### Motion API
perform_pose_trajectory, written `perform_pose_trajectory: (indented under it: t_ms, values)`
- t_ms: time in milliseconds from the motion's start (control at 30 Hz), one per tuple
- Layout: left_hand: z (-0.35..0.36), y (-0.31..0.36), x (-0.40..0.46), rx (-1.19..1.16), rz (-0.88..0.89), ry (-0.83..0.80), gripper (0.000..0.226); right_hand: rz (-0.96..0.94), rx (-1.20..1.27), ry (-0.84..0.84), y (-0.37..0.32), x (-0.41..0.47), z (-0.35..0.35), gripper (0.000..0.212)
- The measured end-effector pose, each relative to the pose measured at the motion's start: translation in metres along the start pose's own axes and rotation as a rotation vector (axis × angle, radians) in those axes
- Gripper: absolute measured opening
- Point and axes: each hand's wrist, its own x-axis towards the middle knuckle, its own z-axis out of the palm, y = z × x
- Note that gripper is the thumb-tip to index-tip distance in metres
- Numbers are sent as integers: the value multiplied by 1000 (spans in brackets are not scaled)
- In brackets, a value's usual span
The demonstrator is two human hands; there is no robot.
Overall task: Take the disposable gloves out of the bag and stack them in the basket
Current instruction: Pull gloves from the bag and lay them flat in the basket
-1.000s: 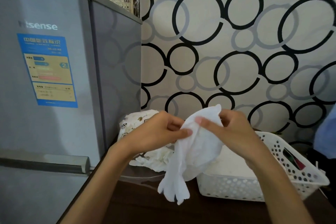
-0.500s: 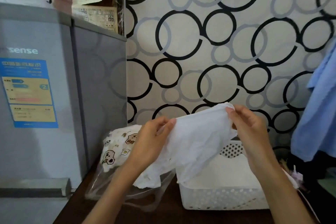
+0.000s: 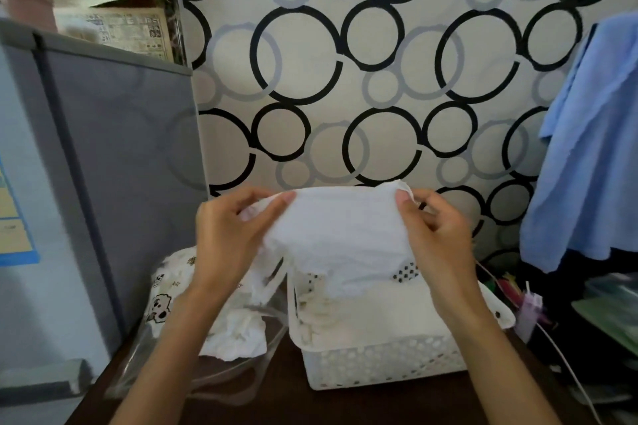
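1. The left hand [image 3: 229, 245] is pinching the left edge of a white disposable glove [image 3: 340, 235] between thumb and fingers.
2. The right hand [image 3: 436, 238] is gripping the same glove at its upper right corner, so both hands are holding it stretched out flat between them.
3. The glove is hanging in the air above the white perforated basket [image 3: 383, 360], with its lower edge drooping toward the basket's inside.
4. A layer of white gloves [image 3: 376, 314] is already lying inside the basket.
5. The basket is sitting on the dark brown desk [image 3: 293, 405], to the right of the clear plastic bag [image 3: 238, 379].
6. The bag is lying open on the desk, just beside the basket, with crumpled white gloves [image 3: 238, 335] showing in it; a cartoon-printed white piece [image 3: 165, 297] is showing there too, behind the left forearm.
7. A grey fridge [image 3: 114, 166] is standing at the left of the desk, and a blue cloth [image 3: 590, 162] is hanging at the right against the circle-patterned wall [image 3: 345, 79].
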Motion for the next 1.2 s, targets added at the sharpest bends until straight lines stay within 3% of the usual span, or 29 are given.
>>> perform_pose_trajectory:
  t_ms: [133,300,367,600,767,833,933,1033,1100,1200]
  values:
    - [4,2,13,84,18,-103,16,190,-14,-93,9,13,-15,13]
    - [66,-44,8,292,-142,-732,25,277,-537,-119,68,31,-40,27]
    - [86,-58,3,354,-132,-853,21,310,-652,-98,88,33,-46,22]
    - [123,-52,-1,737,149,-890,27,250,-897,0,96,28,-49,25]
    - [116,-46,-2,712,191,-720,24,271,-982,-27,88,28,-54,31]
    - [105,-44,0,659,145,-845,28,240,-1023,-36,80,28,-54,35]
    - [93,-32,-8,632,-67,-1241,67,112,-1027,-6,73,30,-52,35]
    - [97,-31,-24,766,-137,-1462,98,243,-926,-304,76,29,-46,48]
    - [104,-36,-33,852,-138,-1554,102,437,-1079,-587,82,27,-44,71]
    - [113,-44,-46,913,-157,-1611,96,550,-1279,-693,89,25,-47,69]
